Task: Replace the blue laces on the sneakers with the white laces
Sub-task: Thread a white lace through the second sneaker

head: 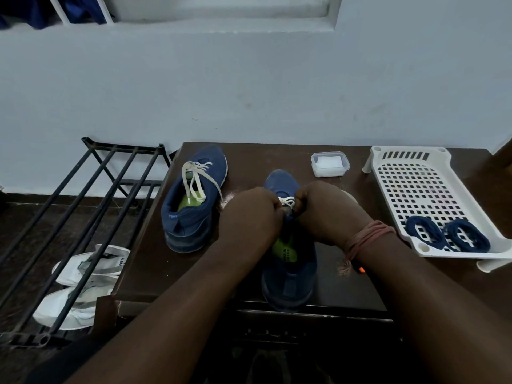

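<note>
Two blue sneakers stand on a dark brown table (346, 273). The left sneaker (194, 200) carries a white lace (194, 173) whose loose ends hang over its opening. The right sneaker (288, 275) stands in front of me, toe away. My left hand (249, 214) and my right hand (327, 209) meet over its eyelets, both with fingers curled, pinching the white lace (287, 201) between them. Most of that lace is hidden by my hands. Two coiled blue laces (424, 231) (468, 236) lie in a white perforated tray (415, 184) at the right.
A small clear plastic box (329, 164) with a white lid sits at the back of the table. A black metal shoe rack (83, 217) stands at the left, with white shoes (83, 284) on the floor under it. A pale wall rises behind.
</note>
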Tool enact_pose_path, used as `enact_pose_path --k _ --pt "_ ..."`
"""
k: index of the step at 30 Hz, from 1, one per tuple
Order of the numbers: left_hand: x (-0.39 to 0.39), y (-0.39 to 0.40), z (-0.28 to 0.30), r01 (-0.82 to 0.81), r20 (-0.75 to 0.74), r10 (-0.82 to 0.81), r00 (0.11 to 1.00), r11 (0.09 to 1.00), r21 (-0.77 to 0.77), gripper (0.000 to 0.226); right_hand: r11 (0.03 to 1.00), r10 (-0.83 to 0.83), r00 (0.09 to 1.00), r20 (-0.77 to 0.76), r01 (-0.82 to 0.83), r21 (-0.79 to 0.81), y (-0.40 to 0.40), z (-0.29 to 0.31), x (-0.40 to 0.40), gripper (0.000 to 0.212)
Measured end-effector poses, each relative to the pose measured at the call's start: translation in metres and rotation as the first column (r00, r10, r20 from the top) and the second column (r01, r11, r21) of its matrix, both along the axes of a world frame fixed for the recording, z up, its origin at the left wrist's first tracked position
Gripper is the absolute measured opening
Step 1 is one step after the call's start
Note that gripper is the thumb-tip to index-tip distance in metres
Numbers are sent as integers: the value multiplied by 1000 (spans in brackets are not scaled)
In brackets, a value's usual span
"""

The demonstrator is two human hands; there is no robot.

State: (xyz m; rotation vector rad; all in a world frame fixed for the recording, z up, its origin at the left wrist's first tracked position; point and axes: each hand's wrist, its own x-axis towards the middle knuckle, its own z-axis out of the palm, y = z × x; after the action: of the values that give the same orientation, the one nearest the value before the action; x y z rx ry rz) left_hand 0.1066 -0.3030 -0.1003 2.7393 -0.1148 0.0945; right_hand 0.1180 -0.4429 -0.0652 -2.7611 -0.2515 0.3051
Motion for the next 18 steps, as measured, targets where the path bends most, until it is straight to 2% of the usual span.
enact_pose_path --k 2,4,8,12,14,18 --pt "-3 -6 0 -32 -29 36 999 994 102 37 1000 -5 1000 -10 6 11 0 0 0 12" --pt "-4 -12 2 -97 -128 115 985 985 140 43 1000 -2 1000 -19 2 6 1 0 0 13" --pt "-4 -11 14 -112 -351 107 930 994 5 37 998 -13 999 -34 15 54 -3 -3 3 14" --pt "2 0 11 5 -527 -17 850 1000 -23 48 993 6 996 -88 5 120 -5 -7 7 11" --pt "1 0 2 12 -509 -21 860 1000 -21 55 990 32 992 -120 -14 142 -6 -7 7 13" --pt "-6 -11 -14 -107 -258 106 960 994 9 40 991 66 985 -161 -46 122 -8 -2 8 17"
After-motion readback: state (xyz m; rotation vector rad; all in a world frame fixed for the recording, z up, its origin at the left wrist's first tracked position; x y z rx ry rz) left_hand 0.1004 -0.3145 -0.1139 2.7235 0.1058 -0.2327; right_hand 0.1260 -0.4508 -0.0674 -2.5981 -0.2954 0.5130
